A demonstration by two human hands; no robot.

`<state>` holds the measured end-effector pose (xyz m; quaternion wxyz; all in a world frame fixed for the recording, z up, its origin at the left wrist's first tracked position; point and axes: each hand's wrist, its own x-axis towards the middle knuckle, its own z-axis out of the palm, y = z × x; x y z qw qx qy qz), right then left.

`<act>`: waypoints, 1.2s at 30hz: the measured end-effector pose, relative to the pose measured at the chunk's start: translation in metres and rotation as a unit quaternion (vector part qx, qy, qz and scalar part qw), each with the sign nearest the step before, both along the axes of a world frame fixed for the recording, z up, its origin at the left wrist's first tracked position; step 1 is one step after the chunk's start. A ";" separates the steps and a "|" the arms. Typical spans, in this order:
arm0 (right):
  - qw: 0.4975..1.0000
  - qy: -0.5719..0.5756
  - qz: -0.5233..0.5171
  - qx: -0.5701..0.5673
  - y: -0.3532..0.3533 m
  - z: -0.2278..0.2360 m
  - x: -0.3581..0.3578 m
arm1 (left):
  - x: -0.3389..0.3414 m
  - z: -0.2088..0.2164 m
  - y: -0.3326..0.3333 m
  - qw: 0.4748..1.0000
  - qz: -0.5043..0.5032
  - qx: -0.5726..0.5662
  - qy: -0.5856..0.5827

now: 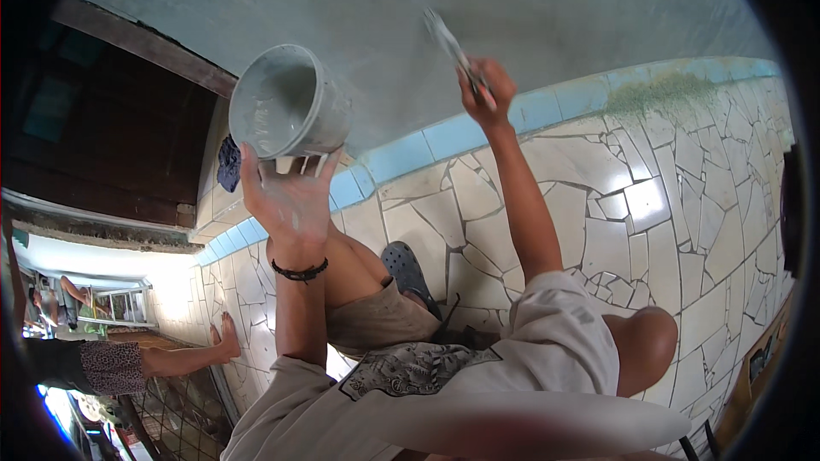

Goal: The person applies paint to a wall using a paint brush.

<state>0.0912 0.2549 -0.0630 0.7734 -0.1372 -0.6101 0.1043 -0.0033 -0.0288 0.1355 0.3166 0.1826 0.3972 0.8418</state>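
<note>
My left hand (295, 205), smeared with pale grey matter, holds a round plastic bucket (329, 119) from below. Its fingers reach under the base and the thumb lies along the side. The bucket is tilted, so its mouth faces me, and grey residue coats the inside. My right hand (489, 92) is closed around the handle of a slim, flat hand tool (444, 36) smeared whitish grey. The tool points up and left at the grey wall (581, 8); whether its tip touches the wall I cannot tell. Seen nearly edge-on, its exact kind is unclear.
Light blue tiles (444, 137) edge the wall's foot above a floor of broken cream tiles (572, 179). A dark door (102, 128) and a bunched dark cloth (229, 164) are at the left. Another person's bare leg (184, 360) shows at lower left.
</note>
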 end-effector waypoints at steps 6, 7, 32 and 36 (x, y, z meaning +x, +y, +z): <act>0.976 -0.004 -0.029 -0.216 -0.026 -0.107 0.032 | 0.017 0.000 0.006 1.000 -0.024 -0.002 0.019; 0.976 0.001 -0.034 -0.217 -0.024 -0.106 0.031 | 0.016 -0.001 0.005 0.999 -0.031 -0.003 0.023; 0.808 0.447 -0.079 -0.376 0.106 -0.149 0.107 | 0.033 -0.016 0.034 0.997 -0.052 -0.056 0.017; 0.783 0.296 -0.285 -0.467 0.106 -0.126 0.111 | 0.036 -0.015 0.034 0.996 -0.059 -0.061 0.032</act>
